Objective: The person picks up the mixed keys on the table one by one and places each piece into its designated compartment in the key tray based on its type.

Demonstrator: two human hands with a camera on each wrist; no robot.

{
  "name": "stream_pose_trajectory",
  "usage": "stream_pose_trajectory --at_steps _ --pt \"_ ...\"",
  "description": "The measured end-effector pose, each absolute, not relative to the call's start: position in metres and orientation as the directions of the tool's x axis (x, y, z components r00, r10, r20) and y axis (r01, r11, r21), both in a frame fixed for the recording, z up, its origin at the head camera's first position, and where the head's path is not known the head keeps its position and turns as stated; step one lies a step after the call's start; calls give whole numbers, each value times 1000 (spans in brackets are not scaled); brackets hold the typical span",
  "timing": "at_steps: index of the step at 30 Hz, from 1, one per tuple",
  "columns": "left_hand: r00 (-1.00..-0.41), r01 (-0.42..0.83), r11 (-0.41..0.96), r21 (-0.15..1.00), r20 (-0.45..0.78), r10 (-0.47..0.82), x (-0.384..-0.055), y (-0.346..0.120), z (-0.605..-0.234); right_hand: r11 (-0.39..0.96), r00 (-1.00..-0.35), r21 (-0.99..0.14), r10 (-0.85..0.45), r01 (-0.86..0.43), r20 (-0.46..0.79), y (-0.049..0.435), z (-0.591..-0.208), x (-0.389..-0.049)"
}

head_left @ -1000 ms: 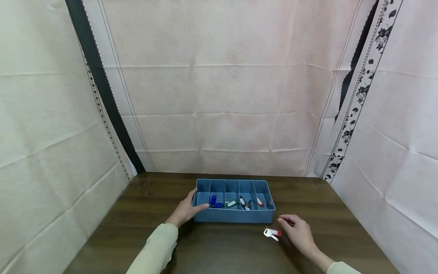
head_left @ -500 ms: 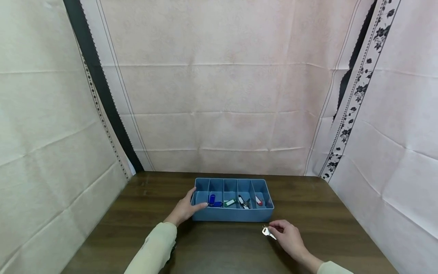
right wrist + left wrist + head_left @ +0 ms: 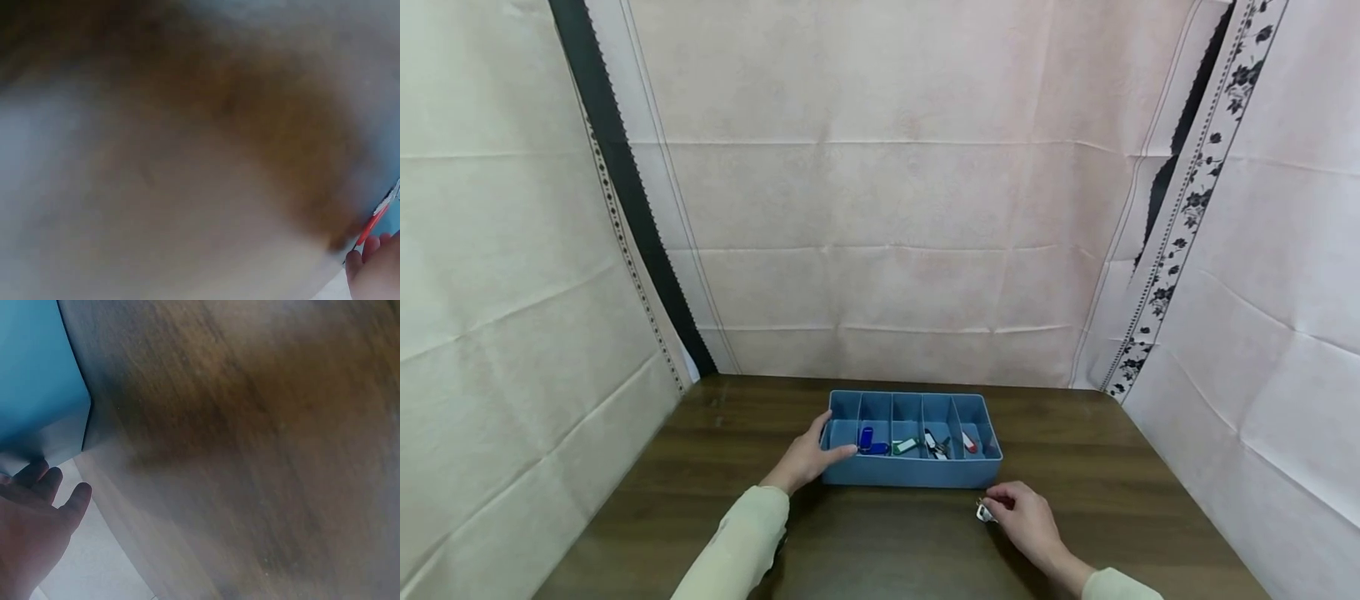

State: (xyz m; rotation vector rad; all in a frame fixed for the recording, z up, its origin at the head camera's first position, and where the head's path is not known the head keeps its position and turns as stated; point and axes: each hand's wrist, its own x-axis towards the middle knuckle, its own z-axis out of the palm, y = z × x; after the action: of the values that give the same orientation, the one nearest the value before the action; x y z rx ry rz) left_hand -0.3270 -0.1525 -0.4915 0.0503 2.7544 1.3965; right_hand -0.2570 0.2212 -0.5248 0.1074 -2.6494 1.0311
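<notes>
A blue compartment box (image 3: 912, 473) stands on the table. My left hand (image 3: 805, 458) holds its left end, thumb at the front rim and fingers along the side wall; the left wrist view shows the fingers (image 3: 47, 484) against the blue wall. In front of the box's right corner, my right hand (image 3: 1028, 518) pinches a red key tag (image 3: 373, 226) with a silver key (image 3: 985, 512) hanging from it. The fingers mostly hide the tag in the head view. Inside the box lie blue key tags (image 3: 874, 448), a green one (image 3: 906, 446), black ones with keys (image 3: 936, 446), and a red-and-white one (image 3: 969, 442).
The dark wooden table (image 3: 880, 542) carries the box near its far edge. Pale cloth hangs behind it (image 3: 887, 208) and along both sides, the right one with a black floral border (image 3: 1195, 200).
My right hand has moved left to the red key tag lying on the table and taken hold of it; the key has shifted in the fingers. The left hand stays on the box.
</notes>
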Motion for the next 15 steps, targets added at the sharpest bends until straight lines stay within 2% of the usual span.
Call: stream_pose_trajectory --at_steps 15 --pt "-998 4 592 806 -36 55 -328 -153 -491 767 -946 -604 -13 -217 324 215 -528 -260"
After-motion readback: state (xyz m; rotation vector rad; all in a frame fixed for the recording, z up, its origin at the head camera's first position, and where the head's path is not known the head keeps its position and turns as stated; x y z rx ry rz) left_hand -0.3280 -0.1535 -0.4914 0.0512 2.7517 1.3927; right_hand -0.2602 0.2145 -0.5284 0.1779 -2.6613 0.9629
